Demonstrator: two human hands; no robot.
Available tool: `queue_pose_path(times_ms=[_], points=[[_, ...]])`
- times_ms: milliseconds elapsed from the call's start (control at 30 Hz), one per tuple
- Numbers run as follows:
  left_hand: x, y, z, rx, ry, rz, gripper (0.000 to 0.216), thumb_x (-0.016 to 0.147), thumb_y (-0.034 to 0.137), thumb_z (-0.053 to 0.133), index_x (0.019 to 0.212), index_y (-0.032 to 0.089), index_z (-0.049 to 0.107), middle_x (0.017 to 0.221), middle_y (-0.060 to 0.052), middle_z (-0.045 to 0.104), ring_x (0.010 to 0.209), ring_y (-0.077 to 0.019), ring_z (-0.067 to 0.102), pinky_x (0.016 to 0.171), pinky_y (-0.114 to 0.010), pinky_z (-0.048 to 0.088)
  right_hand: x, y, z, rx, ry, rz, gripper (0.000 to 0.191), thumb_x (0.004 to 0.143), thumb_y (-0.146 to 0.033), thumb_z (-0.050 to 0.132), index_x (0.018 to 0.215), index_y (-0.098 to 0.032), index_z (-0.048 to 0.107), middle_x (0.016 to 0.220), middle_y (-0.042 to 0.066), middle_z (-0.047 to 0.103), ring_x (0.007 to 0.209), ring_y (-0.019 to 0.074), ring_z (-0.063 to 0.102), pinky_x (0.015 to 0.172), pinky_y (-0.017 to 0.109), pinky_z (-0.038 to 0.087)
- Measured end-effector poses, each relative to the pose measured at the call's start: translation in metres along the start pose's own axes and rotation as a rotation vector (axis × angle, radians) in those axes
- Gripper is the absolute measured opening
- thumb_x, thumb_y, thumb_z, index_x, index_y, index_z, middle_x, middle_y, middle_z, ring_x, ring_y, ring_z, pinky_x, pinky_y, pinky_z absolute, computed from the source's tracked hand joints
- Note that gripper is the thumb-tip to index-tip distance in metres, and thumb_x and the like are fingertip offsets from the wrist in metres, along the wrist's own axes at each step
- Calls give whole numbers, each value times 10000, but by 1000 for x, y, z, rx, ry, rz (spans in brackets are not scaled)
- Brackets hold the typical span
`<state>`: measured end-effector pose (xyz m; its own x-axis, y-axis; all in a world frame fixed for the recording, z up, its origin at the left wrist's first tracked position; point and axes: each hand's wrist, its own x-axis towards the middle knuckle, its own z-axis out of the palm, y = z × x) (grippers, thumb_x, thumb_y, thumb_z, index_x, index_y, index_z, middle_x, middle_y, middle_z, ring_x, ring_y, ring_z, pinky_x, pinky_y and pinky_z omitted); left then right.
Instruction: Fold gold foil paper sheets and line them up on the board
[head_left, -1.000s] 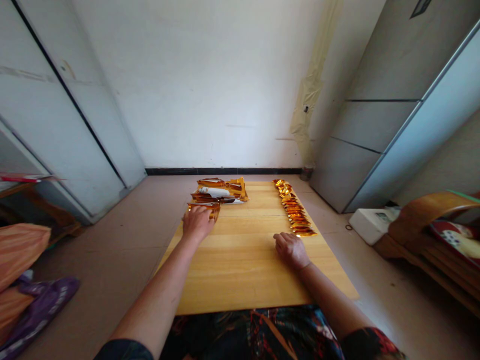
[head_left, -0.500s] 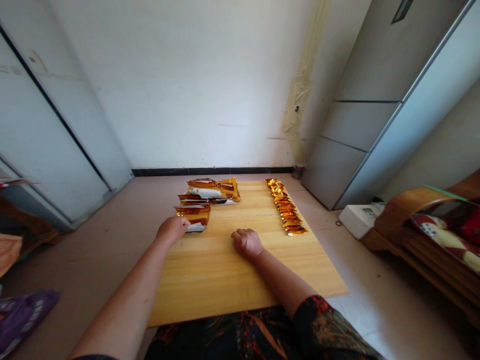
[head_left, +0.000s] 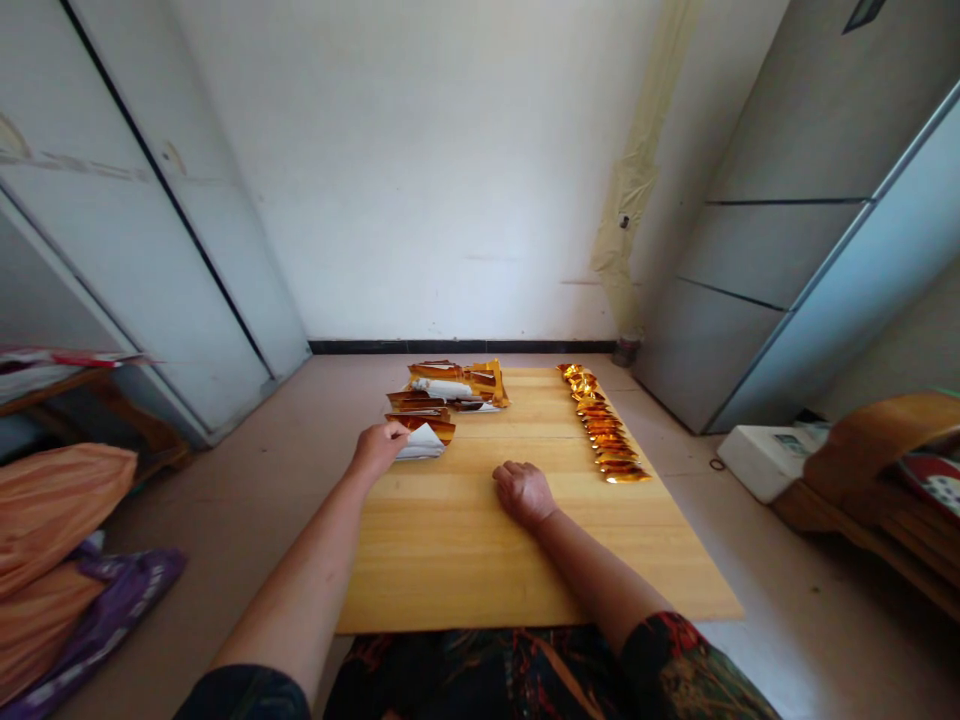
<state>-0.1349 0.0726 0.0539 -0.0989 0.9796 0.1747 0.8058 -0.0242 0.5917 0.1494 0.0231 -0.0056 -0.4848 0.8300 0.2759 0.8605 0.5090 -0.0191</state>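
My left hand (head_left: 377, 447) pinches the corner of a gold foil sheet (head_left: 424, 436), which is peeled up so its white back shows. The sheet belongs to a small pile of gold foil sheets (head_left: 417, 404) on the far left of a wooden board (head_left: 465, 540). A second pile of foil sheets (head_left: 466, 385) lies just behind it. My right hand (head_left: 523, 492) rests in a loose fist on the middle of the board, holding nothing I can see. A row of several folded gold foil pieces (head_left: 604, 428) runs along the board's right side.
The board lies low over a tiled floor (head_left: 247, 500). A grey fridge (head_left: 787, 230) stands at the right, with a white box (head_left: 765, 462) and a wooden chair (head_left: 877, 460) near it. Orange and purple bags (head_left: 67, 560) lie at the left.
My left hand drew back from the top of the foil pile to its near edge and lifted a sheet's corner. My right hand moved left from the foil row to the board's middle.
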Motion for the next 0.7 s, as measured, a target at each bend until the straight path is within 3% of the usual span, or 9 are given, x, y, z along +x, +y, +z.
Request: queue_pose_path(times_ms=[267,433,500,600,700], points=[[-7,10,2,3,128,-3,114,689,296,526,669,197,579,691,20,647,664,-132,564,623,-202,390,0,-2,-4,-9,-6,-1,143,837,-155,467,829,-169,610,798,42,629,703,140,554,634,239,330],[-8,26,-6,21,331,89,147,768,301,456,806,207,563,803,-22,643,794,-170,577,725,-235,410,-1,-2,-2,10,-3,4,142,828,-151,467,830,-165,608,802,51,632,709,143,557,648,234,350],[-9,39,-11,-20,357,150,137,770,280,453,828,206,553,861,-39,646,865,-184,578,778,-251,411,-1,-1,0,60,8,18,149,816,-142,466,831,-168,612,808,54,634,716,144,560,667,235,368],[-13,62,-18,-230,291,188,142,752,298,476,839,206,542,854,-20,639,838,-177,585,758,-254,422,0,3,2,312,88,99,187,776,-138,473,879,-171,625,837,52,636,737,146,564,698,241,398],[-19,79,-24,-655,52,122,259,710,376,533,886,186,525,751,6,616,635,-147,563,594,-238,418,6,9,-4,799,210,293,229,742,-236,515,930,-169,628,869,51,634,770,159,566,700,259,434]])
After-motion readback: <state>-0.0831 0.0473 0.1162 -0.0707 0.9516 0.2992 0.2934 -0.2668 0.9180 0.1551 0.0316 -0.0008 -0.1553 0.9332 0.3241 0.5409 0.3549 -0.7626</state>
